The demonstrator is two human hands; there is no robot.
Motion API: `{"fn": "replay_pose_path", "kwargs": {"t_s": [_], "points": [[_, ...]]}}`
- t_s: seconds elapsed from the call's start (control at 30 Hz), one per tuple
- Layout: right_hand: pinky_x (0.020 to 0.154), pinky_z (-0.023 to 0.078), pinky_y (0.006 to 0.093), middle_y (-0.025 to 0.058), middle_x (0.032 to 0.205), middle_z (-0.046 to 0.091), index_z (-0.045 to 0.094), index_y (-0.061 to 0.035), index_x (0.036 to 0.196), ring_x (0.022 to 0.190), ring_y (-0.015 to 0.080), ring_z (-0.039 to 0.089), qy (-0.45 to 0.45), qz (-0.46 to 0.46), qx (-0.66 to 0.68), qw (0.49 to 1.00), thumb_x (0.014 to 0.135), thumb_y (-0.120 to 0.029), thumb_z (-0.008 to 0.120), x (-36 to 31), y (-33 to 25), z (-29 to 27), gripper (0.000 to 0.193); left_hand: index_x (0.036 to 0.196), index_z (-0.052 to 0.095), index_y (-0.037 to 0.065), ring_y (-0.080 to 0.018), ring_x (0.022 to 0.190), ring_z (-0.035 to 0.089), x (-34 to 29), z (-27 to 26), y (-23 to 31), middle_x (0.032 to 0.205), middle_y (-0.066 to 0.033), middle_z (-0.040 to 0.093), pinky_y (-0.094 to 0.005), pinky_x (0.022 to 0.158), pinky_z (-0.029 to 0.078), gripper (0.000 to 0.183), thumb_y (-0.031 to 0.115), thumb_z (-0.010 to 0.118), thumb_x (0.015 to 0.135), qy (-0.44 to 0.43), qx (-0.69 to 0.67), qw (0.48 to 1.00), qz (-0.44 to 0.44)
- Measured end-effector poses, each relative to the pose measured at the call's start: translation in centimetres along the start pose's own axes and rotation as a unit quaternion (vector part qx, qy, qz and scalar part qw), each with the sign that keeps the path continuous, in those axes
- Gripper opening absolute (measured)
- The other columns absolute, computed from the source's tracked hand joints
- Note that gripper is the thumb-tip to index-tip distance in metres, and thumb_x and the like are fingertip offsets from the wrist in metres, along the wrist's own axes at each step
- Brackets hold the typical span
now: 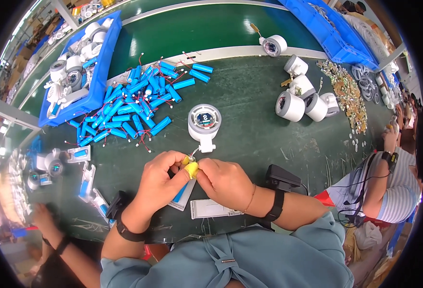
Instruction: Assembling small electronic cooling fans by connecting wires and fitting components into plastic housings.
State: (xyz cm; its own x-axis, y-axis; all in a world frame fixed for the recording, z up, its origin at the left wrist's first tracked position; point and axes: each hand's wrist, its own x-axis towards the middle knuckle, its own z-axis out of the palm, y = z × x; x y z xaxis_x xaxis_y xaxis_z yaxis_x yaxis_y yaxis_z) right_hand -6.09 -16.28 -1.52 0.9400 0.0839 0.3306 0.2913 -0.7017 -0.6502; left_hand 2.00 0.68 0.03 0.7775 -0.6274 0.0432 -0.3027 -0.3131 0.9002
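Observation:
Both my hands meet at the near middle of the bench. My left hand (161,175), with yellow finger covers (191,169) on its thumb and forefinger, pinches thin wires (193,152). These wires run from the neck of a round white device head (204,127), whose open face shows a circuit board. Against those fingertips my right hand (228,185) is closed in a pinch; what it grips is hidden. Beneath my hands lies a white handle shell (186,198) with a blue battery in it, partly covered. A second white shell piece (214,209) lies beside it.
Blue wired batteries (134,103) are heaped left of centre, before a blue crate (98,91) of white parts. Several device heads (290,106) and a pile of small boards (348,93) sit to the right. Co-workers' arms (384,177) show at both sides.

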Motion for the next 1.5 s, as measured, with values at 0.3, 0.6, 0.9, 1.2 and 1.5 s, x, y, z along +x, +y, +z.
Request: {"fn": "replay_pose_path", "kwargs": {"t_s": [0.3, 0.6, 0.9, 1.2, 1.5], "points": [[0.052, 0.05, 0.0401, 0.0119, 0.068, 0.058, 0.048, -0.0026, 0.081, 0.059, 0.0318, 0.06, 0.01, -0.001, 0.013, 1.0, 0.085, -0.009, 0.065, -0.2, 0.2, 0.5, 0.019, 0.091, 0.065, 0.001, -0.0128, 0.066, 0.055, 0.2, 0.4, 0.0, 0.078, -0.005, 0.062, -0.0264, 0.062, 0.047, 0.017, 0.003, 0.069, 0.075, 0.011, 0.022, 1.0, -0.009], [0.053, 0.049, 0.0389, 0.0099, 0.07, 0.059, 0.051, -0.0026, 0.086, 0.061, 0.0288, 0.061, -0.003, 0.012, 0.048, 0.999, 0.083, -0.011, 0.065, 0.1, 0.3, -0.3, 0.016, 0.093, 0.064, 0.001, -0.0135, 0.067, 0.055, 0.0, -0.1, 0.0, 0.079, -0.0055, 0.063, -0.0272, 0.062, 0.046, 0.019, 0.003, 0.068, 0.074, -0.008, 0.026, 1.0, -0.013], [0.048, 0.042, 0.0259, 0.003, 0.063, 0.058, 0.059, -0.0024, 0.086, 0.052, 0.006, 0.053, 0.051, 0.134, 0.194, 0.97, 0.088, -0.009, 0.064, 0.7, 0.9, -3.0, 0.008, 0.107, 0.062, -0.002, -0.0271, 0.09, 0.06, 0.4, -1.8, -0.1, 0.096, -0.0135, 0.061, -0.0338, 0.079, 0.048, 0.033, 0.006, 0.071, 0.076, 0.139, 0.259, 0.949, 0.114], [0.057, 0.049, 0.0411, 0.0098, 0.074, 0.063, 0.062, -0.0082, 0.087, 0.069, 0.0318, 0.063, -0.069, 0.033, 0.027, 0.997, 0.081, -0.014, 0.064, 0.5, 1.7, -2.2, 0.009, 0.1, 0.067, 0.004, -0.0303, 0.093, 0.059, 1.4, 0.5, -0.6, 0.096, -0.0106, 0.064, -0.0404, 0.085, 0.039, 0.029, 0.016, 0.074, 0.075, 0.097, 0.258, 0.952, 0.136], [0.057, 0.048, 0.0407, 0.0082, 0.075, 0.062, 0.061, -0.008, 0.083, 0.066, 0.0305, 0.061, -0.102, -0.015, 0.027, 0.994, 0.078, -0.012, 0.063, 0.3, 1.2, -2.4, 0.007, 0.106, 0.055, 0.003, -0.0308, 0.089, 0.061, 0.8, 2.3, -0.3, 0.094, -0.012, 0.064, -0.0422, 0.086, 0.04, 0.037, 0.016, 0.073, 0.077, 0.114, 0.259, 0.95, 0.135]]}}
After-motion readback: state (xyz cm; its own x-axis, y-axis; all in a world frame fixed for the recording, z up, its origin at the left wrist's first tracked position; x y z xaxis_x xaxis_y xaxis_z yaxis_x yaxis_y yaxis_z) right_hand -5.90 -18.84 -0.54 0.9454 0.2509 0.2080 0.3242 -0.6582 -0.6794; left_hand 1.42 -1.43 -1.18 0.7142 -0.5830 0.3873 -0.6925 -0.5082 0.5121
